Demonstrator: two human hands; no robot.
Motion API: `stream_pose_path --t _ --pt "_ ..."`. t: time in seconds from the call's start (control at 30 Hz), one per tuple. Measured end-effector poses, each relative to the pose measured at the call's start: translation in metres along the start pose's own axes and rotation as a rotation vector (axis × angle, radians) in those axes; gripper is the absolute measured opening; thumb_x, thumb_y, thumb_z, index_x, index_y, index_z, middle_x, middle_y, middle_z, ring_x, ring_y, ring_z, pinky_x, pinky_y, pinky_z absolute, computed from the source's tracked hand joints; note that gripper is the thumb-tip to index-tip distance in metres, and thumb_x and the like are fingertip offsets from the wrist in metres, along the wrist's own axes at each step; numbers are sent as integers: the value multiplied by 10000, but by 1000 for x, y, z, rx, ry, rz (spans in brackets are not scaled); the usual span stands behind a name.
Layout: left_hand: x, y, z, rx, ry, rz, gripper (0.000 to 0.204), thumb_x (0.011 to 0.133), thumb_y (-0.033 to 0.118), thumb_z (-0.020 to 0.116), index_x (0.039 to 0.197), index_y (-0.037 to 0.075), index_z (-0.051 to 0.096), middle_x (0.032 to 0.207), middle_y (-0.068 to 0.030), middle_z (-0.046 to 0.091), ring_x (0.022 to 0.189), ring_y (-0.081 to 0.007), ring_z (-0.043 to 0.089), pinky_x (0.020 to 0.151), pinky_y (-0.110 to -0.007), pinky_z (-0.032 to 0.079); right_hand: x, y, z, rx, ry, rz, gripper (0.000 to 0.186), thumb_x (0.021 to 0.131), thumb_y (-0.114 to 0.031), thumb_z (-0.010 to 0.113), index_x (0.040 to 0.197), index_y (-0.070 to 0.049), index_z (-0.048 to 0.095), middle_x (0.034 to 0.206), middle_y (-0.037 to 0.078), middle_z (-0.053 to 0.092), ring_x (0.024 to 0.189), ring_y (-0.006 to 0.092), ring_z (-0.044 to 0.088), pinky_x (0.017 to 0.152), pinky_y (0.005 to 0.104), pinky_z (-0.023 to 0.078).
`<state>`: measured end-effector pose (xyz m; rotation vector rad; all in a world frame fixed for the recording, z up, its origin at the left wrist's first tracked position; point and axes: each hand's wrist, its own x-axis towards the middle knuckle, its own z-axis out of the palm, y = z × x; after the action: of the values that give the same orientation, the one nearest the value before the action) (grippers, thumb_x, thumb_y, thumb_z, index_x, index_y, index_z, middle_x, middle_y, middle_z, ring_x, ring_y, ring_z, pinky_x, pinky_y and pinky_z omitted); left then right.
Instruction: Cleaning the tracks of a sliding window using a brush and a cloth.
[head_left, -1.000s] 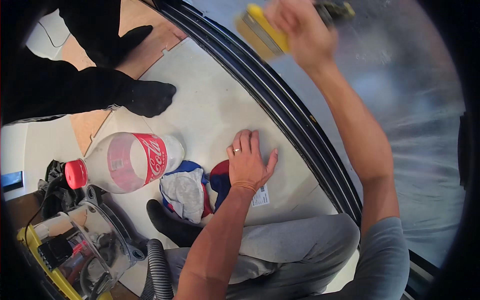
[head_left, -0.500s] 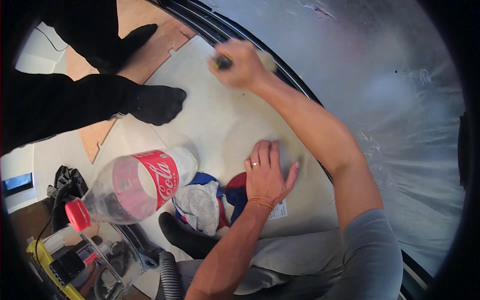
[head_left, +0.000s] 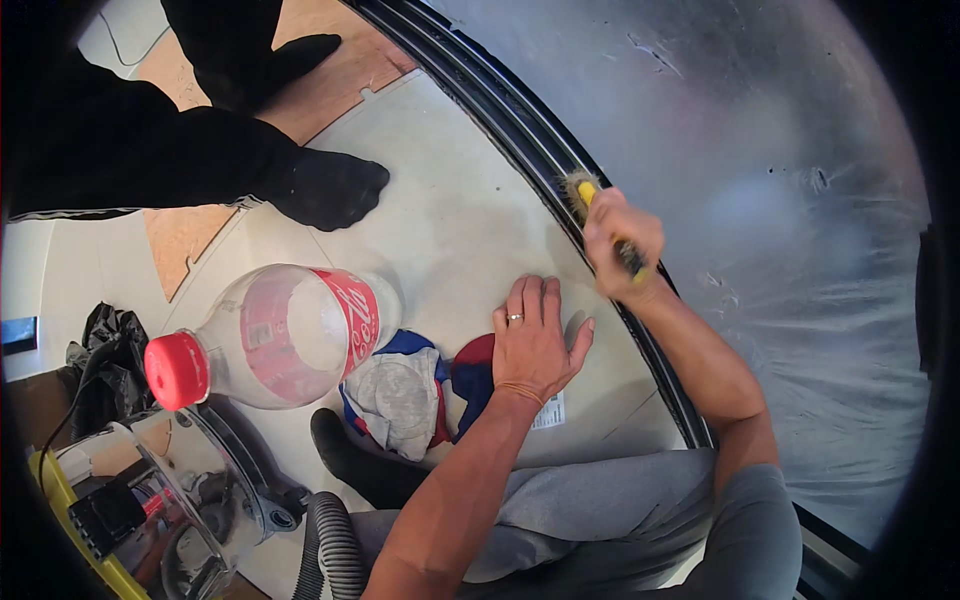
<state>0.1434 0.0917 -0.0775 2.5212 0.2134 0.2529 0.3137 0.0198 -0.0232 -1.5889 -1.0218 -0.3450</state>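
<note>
My right hand is closed round a brush with a yellow and black handle. The brush's pale bristles meet the dark metal door track, whose grooves curve along the floor. Flat on the pale tiled floor lies my left hand, fingers stretched out, with a ring on one finger. Beneath its palm and wrist is part of a red and blue cloth. A crumpled white and grey cloth lies just left of that. My left hand holds nothing.
A large clear bottle with red cap and label stands left of the cloths. Below it sits a vacuum cleaner with a ribbed hose. Another person's socked foot is at upper left. Plastic sheeting hangs beyond the track.
My right hand has swept the brush along the track, rightward and toward me. My left hand has stayed almost in place. The view has shifted a little.
</note>
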Motion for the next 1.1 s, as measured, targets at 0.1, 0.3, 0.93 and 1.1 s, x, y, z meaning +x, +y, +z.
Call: stream_pose_path --t 0.1,0.3,0.93,1.1 --pt "-2 1 -3 -12 -19 -16 695 909 469 657 1388 -5 485 1383 -201 473 1353 -359 401 1062 -491 337 -9 17 24 -95 -227 -214 206 697 24 701 655 -68 521 608 67 485 543 279 468 627 389 407" --pt "0 5 2 -13 -26 8 700 893 460 685 1380 -8 499 1379 -202 474 1343 -371 416 1053 -505 351 82 114 117 -171 -219 -377 218 621 -70 780 737 -123 604 684 80 580 662 325 587 654 421 439" --pt "-1 1 -1 -25 -29 13 712 905 488 655 1391 -7 490 1377 -195 469 1355 -353 400 1034 -479 355 60 73 62 -288 -10 -142 171 811 -84 707 709 -23 583 655 168 583 588 342 575 569 413 485" --pt "1 0 1 19 -19 32 712 905 503 654 1382 -4 505 1369 -194 473 1349 -357 407 1023 -479 358 152 155 129 -328 40 -97 177 844 -189 744 811 -24 687 822 257 666 691 339 715 613 438 517"
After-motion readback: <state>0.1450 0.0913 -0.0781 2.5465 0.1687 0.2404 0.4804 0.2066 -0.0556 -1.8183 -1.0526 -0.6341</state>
